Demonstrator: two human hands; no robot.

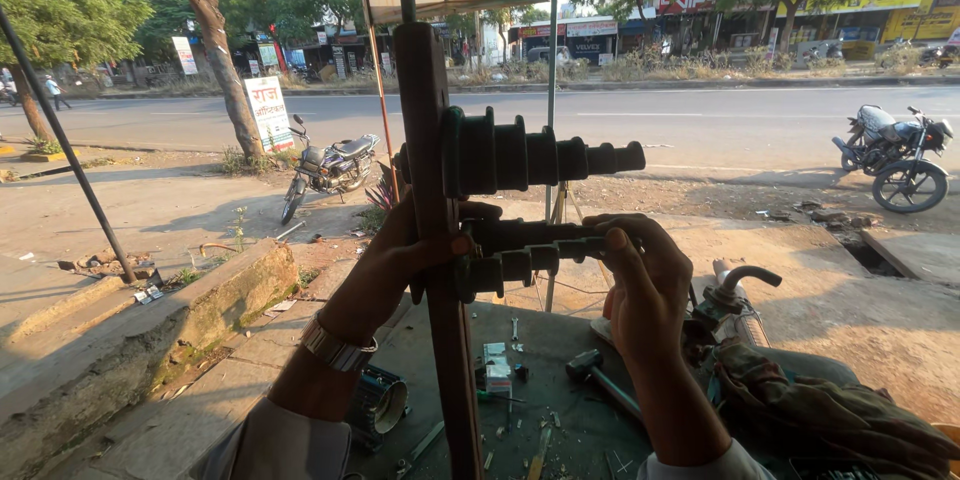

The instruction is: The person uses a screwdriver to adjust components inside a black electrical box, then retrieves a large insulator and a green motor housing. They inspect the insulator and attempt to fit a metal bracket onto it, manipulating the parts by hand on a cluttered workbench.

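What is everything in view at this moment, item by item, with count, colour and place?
stepped formers: two, dark, on the upright post, one above the other
post: one, reddish brown, centre
hammer: one, dark, on the bench
bench: one, grey-green, below the hands
motorcycles: two, dark, left by the tree and right at the roadside
rag: one, brown, lower right
left hand: on the post beside the lower former, metal wristband
right hand: gripping the lower former's thin end
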